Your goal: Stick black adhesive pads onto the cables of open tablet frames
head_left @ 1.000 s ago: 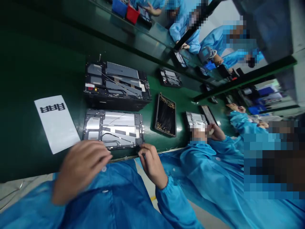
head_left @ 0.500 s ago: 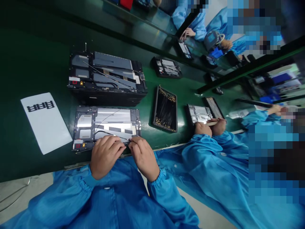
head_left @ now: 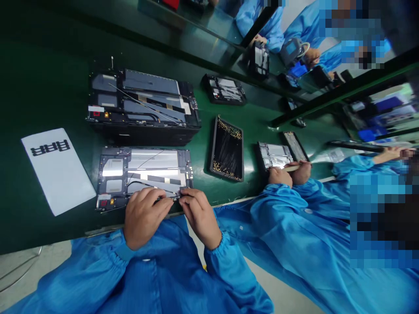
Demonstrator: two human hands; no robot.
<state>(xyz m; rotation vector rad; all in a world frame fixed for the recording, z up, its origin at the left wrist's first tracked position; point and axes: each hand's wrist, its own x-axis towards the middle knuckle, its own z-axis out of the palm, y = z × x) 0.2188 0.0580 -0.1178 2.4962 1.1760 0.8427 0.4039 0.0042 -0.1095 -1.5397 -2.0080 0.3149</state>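
An opened tablet (head_left: 153,159) with silver battery surfaces lies flat near the bench edge, its black frame towards me. At its near edge, my left hand (head_left: 144,218) is closed, fingertips pinched together. What it holds, if anything, is hidden behind the fingers. My right hand (head_left: 201,218) is also closed, its fingertips pressed at the tablet's near right corner; a tiny part there is too small to name. A thin dark cable (head_left: 144,163) curves loosely over the tablet.
Behind the tablet stands a stack of similar opened tablets (head_left: 147,135). A black tray (head_left: 242,157) of thin black cables with gold ends is to the right, a white sheet (head_left: 62,183) with black pieces to the left. A co-worker's hands (head_left: 290,173) work on another tablet (head_left: 276,153).
My right fingertips have lifted and parted slightly from the tablet's corner, exposing more of it. The left hand stays pinched at the near edge. The view has shifted slightly.
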